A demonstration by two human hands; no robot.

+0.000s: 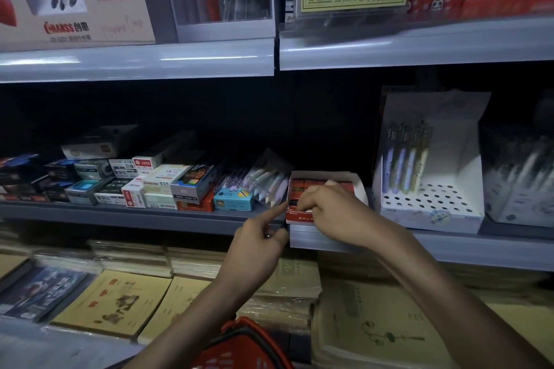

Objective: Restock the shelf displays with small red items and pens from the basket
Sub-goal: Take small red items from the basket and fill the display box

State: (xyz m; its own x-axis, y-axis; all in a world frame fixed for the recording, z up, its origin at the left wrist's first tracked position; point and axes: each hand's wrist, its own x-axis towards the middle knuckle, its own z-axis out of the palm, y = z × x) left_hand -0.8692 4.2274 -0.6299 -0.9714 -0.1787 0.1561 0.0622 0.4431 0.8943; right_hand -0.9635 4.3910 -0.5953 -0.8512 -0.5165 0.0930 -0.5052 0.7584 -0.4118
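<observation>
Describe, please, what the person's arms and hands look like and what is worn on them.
Both forearms are bare to the frame edge: no sleeves, gloves or watch. The left hand shows a small dark glint, perhaps a ring. The right hand wears nothing visible.

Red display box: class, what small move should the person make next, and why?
Likely seat the small red item into the front row and let go: the right hand seems to pinch it at the front of the red display box, while the index finger of the left hand touches its corner.
</observation>
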